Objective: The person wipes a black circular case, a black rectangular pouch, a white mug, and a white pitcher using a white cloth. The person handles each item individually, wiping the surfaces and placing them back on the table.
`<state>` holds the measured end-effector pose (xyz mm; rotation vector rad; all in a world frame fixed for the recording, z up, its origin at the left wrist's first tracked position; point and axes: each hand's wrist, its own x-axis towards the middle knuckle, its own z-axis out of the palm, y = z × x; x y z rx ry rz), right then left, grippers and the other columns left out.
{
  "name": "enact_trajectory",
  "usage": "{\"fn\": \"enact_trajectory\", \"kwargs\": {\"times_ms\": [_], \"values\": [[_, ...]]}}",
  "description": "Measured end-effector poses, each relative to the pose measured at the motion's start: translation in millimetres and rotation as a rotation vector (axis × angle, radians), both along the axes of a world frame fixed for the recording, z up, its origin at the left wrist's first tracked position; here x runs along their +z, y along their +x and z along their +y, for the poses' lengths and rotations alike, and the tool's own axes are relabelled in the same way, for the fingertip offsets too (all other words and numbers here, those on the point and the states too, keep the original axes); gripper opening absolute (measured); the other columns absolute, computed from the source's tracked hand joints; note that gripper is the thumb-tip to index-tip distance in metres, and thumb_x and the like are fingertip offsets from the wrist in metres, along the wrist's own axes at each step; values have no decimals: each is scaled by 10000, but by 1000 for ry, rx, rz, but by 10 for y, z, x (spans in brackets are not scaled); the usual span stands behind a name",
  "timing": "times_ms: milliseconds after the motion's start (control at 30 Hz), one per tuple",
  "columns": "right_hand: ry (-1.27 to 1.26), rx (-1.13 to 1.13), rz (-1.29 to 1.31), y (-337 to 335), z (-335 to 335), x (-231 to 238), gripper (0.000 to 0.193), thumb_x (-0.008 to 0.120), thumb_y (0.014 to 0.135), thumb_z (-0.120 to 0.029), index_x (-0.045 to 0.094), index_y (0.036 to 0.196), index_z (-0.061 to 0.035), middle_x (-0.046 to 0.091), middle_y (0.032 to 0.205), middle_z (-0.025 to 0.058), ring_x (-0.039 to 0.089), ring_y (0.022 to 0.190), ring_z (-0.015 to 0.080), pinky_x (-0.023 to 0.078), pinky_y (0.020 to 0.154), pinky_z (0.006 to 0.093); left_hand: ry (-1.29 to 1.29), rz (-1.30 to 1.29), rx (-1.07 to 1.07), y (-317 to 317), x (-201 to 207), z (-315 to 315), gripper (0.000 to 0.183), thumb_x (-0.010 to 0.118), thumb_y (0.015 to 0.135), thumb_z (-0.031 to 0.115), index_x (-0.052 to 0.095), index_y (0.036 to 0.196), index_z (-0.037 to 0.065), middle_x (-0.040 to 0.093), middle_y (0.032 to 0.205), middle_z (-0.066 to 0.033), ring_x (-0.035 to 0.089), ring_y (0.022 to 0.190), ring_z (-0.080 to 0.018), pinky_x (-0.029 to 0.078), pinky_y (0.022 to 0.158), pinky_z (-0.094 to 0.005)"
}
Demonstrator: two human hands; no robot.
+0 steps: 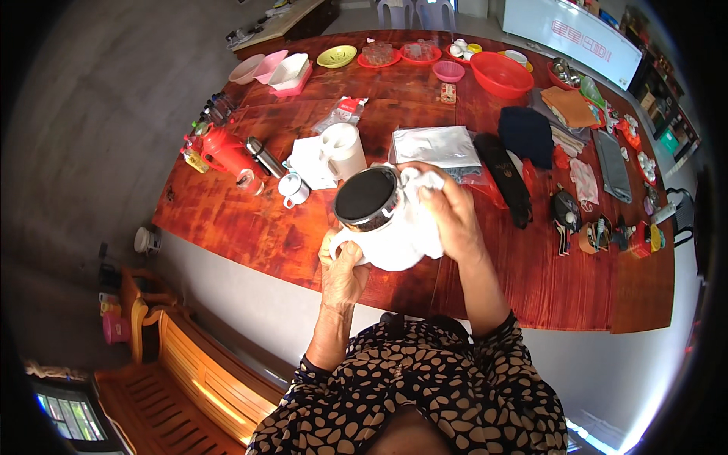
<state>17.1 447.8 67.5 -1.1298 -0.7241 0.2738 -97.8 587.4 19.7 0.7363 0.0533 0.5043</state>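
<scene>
In front of me, over the near part of the table, I hold a white-handled jug (366,244) with a flat black round top and a shiny band below it. The fingers of my left hand (345,267) are wrapped round its handle. My right hand (449,216) presses a white cloth (421,205) against the jug's right side, hiding part of the body. Just beyond stands a white pitcher (345,152). To the left are a white mug (293,189), a steel flask (264,157), a drinking glass (249,182) and a red thermos jug (226,152).
Along the far side of the red-brown table (250,220) stand bowls, trays of glasses and a large red basin (502,74). A silver packet (436,146), a black pouch (503,176) and folded cloths (525,136) lie to the right. A wooden bench (189,371) stands at lower left.
</scene>
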Motion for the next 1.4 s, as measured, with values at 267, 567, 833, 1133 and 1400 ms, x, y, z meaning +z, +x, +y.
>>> {"fn": "enact_trajectory", "kwargs": {"times_ms": [267,567,833,1133,1400], "values": [[179,261,376,261,72,-83,351,542,934,-219,548,1214,-7,631,1048,53,594,918,114,469,828,254,-29,-78,-134,49,46,54,163,726,815,117,573,866,93,649,1017,-41,627,954,-169,518,867,-362],[-29,-679,-860,-364,239,-110,368,473,917,-68,472,1268,44,524,1269,218,559,1125,311,447,949,390,100,-5,31,105,-59,169,339,703,840,224,528,1103,103,587,1184,-71,591,1077,-252,539,862,-491],[235,-47,137,-105,39,-94,367,484,967,-197,509,1260,23,596,1150,86,551,1045,133,432,932,286,160,3,-52,19,155,158,282,779,766,117,522,882,107,581,882,32,583,830,-97,514,745,-276],[49,-544,-270,-398,232,-242,373,504,953,-166,477,1265,36,573,1204,151,545,1110,197,441,931,325,-120,96,-30,168,5,17,333,701,837,186,534,1120,134,590,1144,-3,563,1098,-174,468,982,-370],[73,-723,-806,-461,374,-363,372,490,938,-108,449,1256,81,510,1263,261,514,1171,389,411,987,451,-239,34,-170,180,-35,-21,537,599,902,389,436,1316,89,530,1281,-60,504,1186,-205,425,1012,-388]]}}
